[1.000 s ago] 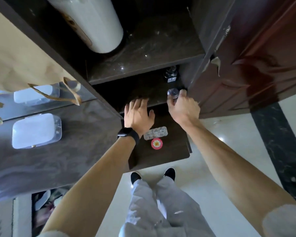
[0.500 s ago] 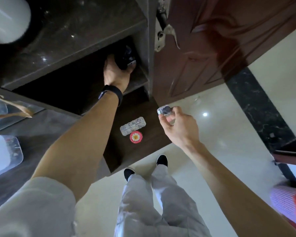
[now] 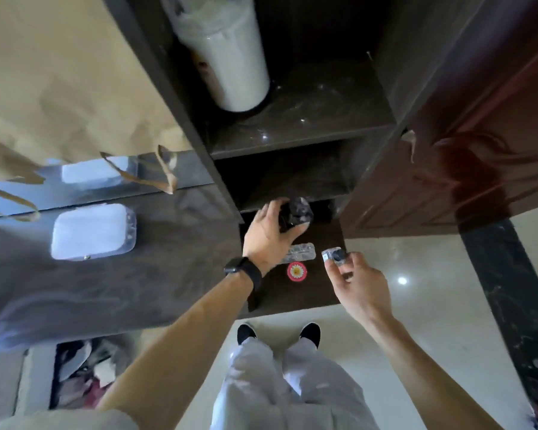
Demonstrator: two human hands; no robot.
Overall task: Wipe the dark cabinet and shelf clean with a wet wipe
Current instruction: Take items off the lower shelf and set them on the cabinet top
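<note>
The dark cabinet (image 3: 305,107) stands open in front of me, with an upper shelf (image 3: 295,131) and a lower shelf (image 3: 286,181) beneath it. My left hand (image 3: 269,234) grips a dark glossy bottle (image 3: 298,211) at the front of the lower shelf. My right hand (image 3: 359,290) holds a small clear jar with a dark inside (image 3: 334,256) just above the low dark ledge (image 3: 308,293). No wet wipe shows in either hand.
A white cylinder (image 3: 227,57) stands on the upper shelf. On the ledge lie a blister pack (image 3: 300,252) and a round red sticker (image 3: 296,271). A clear box of white wipes (image 3: 90,232) sits on the grey counter (image 3: 121,280) at left, behind paper-bag handles (image 3: 165,178). The reddish door (image 3: 466,144) hangs open at right.
My left hand has drawn the dark bottle forward out of the lower shelf. My right hand stays near the ledge with the small jar. The view has swung back left.
</note>
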